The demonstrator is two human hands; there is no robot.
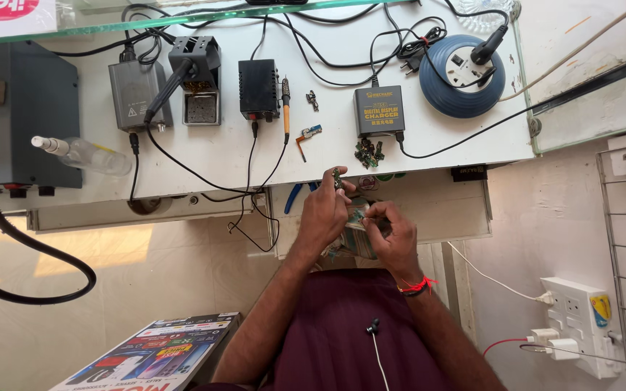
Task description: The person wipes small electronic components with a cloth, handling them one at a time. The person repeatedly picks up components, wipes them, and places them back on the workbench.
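My left hand pinches a small green circuit board between thumb and fingertips, just below the white workbench's front edge. My right hand is close beside it, holding another small green part over an open drawer. A small pile of green circuit boards lies on the bench just above my hands.
On the bench stand a grey charger box, a black soldering station with an orange-handled iron, a hot-air station, a blue cable reel and a clear bottle. A white power strip sits at right.
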